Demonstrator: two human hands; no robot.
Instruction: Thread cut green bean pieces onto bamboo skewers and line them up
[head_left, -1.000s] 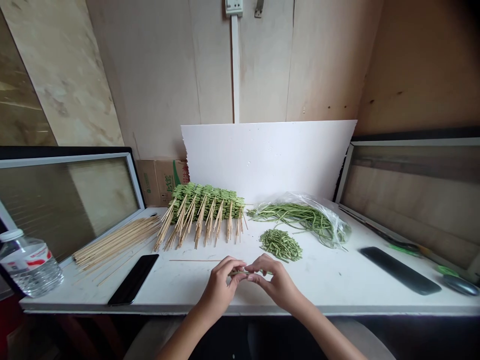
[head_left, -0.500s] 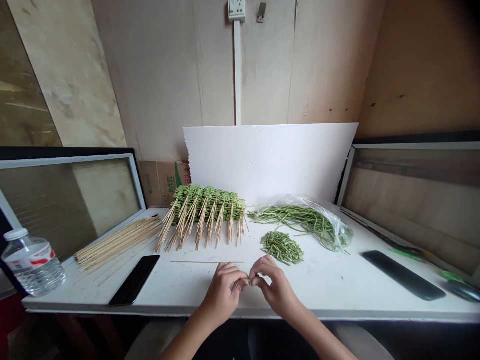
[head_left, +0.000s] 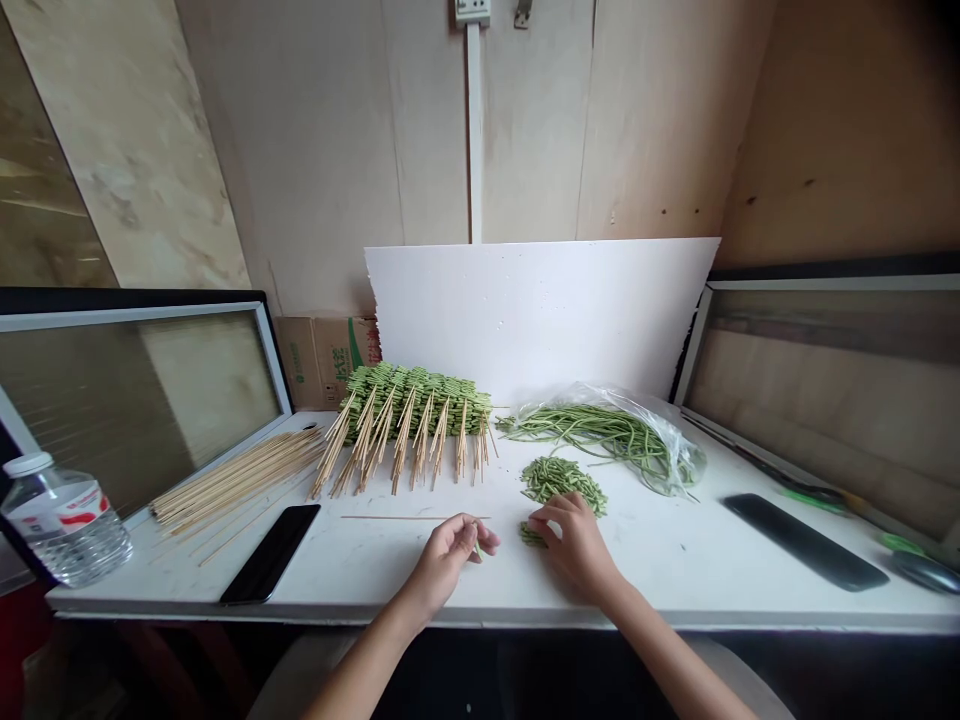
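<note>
- well, from the head view, the left hand (head_left: 448, 553) is half curled, a green piece (head_left: 478, 548) held narrowly in its fingers above the white table (head_left: 375, 590).
- the right hand (head_left: 576, 545) has thumb and fingertips drawn near each other at a small cluster of cut pieces (head_left: 529, 535); i cannot tell whether any is pinched.
- just beyond it sits the main heap (head_left: 559, 480), its pieces short, stubby and seemingly round, so a careless wrist could scatter them over the smooth tabletop.
- if that left grip loosens while attention goes to the right, the held piece could drop.
- a lone skewer (head_left: 412, 517) lies loose just past the left hand, thin enough that a brushing knuckle might roll it away.
- the stacked green skewers (head_left: 416, 390) look knobbly and tightly layered, but their bare sticks fan toward the person; snagging one might drag the stack apart.
- the spare sticks (head_left: 240, 472) are pale, straight and dry-looking, with sharp-looking ends a finger could catch.
- long stalks (head_left: 600, 428) curl, stringy and limp, from a crinkled, shiny clear bag (head_left: 684, 460).
</note>
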